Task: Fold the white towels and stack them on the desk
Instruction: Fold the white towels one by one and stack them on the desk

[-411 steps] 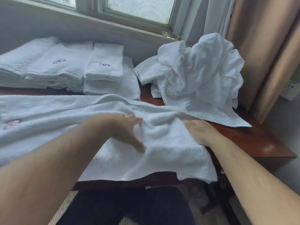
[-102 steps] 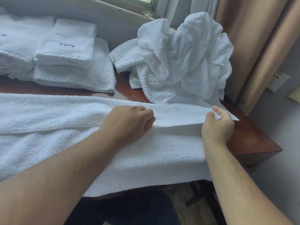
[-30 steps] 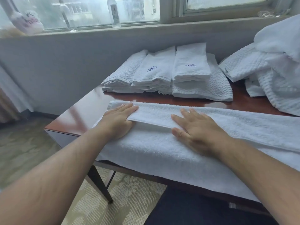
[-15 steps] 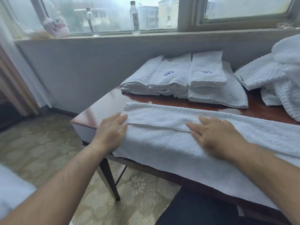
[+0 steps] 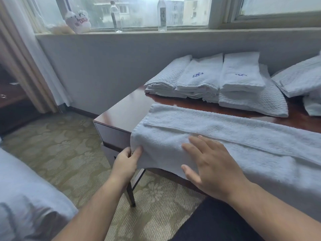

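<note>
A long white towel (image 5: pixel 234 136) lies lengthwise across the dark wooden desk (image 5: pixel 126 113), folded along its length, its near part hanging over the front edge. My left hand (image 5: pixel 126 162) pinches the towel's hanging left corner between thumb and fingers. My right hand (image 5: pixel 208 166) rests flat, fingers spread, on the towel near the desk's front edge. Folded white towels (image 5: pixel 217 80) lie stacked at the back of the desk under the window.
Unfolded waffle towels (image 5: pixel 302 80) lie at the back right, cut off by the frame. Two bottles (image 5: pixel 161 14) and a bag stand on the window sill. A bed corner (image 5: pixel 22 197) is at lower left, with patterned carpet between it and the desk. Curtains hang at left.
My left hand has slid off the towel's top down to its hanging left corner and pinched it. My right hand has moved down toward the front edge. The view has shifted left.
</note>
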`<state>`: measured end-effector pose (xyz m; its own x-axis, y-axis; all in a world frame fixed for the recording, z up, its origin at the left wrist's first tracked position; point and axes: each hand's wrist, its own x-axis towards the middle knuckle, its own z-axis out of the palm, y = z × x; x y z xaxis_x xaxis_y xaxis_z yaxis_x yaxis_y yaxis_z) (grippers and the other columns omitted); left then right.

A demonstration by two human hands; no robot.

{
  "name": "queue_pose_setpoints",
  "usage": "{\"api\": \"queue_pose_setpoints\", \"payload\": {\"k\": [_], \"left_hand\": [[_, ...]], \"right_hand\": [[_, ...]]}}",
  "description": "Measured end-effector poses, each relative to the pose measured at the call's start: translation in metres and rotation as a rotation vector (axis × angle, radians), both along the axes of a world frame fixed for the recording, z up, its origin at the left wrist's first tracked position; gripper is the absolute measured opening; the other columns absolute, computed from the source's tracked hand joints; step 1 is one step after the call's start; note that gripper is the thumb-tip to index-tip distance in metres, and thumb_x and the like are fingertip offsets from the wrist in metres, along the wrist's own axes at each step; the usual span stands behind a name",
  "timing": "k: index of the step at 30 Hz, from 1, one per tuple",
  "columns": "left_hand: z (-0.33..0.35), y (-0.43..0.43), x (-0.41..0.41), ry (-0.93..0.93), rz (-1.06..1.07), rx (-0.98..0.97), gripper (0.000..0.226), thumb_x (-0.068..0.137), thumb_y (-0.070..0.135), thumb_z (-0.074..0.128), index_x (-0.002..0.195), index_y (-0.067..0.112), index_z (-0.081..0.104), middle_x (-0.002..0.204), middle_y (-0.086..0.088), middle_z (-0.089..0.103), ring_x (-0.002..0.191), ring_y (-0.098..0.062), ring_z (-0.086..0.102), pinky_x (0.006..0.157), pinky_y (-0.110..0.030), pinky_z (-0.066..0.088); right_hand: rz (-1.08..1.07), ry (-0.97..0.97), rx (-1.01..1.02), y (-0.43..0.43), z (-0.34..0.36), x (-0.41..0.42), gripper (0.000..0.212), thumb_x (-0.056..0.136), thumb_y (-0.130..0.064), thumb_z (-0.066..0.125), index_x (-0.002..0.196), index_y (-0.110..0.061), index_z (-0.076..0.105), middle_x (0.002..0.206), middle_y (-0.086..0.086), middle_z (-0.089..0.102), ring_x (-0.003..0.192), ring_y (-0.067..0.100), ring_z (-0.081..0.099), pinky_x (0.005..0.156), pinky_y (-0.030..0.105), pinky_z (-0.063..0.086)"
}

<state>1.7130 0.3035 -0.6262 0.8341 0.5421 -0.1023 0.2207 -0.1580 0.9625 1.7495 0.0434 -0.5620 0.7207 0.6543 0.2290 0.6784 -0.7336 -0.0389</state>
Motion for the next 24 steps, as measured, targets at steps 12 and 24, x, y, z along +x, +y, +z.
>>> {"api": "queue_pose_setpoints", "payload": {"k": [12,24], "left_hand": [[0.058,0.003,-0.006,-0.273,-0.178,-0.476,0.028,0.101,0.009,0.053,0.112,0.018,0.077,0.107,-0.012,0.074,0.088,-0.019,0.073,0.07,-0.028,0.059],[0.088,0.003,0.016,-0.222,-0.367,0.335,0.046,0.083,0.021,0.083,0.124,0.033,0.065,0.103,0.001,0.074,0.095,-0.016,0.07,0.089,-0.027,0.053]], "right_hand": [[-0.003,-0.108,-0.119,0.02,-0.005,-0.027,0.085,0.051,-0.071,0.083,0.103,-0.007,0.064,0.123,0.019,0.057,0.116,0.04,0.056,0.101,0.061,0.047],[-0.121,0.171,0.447,-0.004,0.051,0.018,0.016,0.1,-0.041,0.055,0.096,-0.029,0.044,0.068,-0.011,0.054,0.062,0.006,0.051,0.052,0.027,0.033]]}}
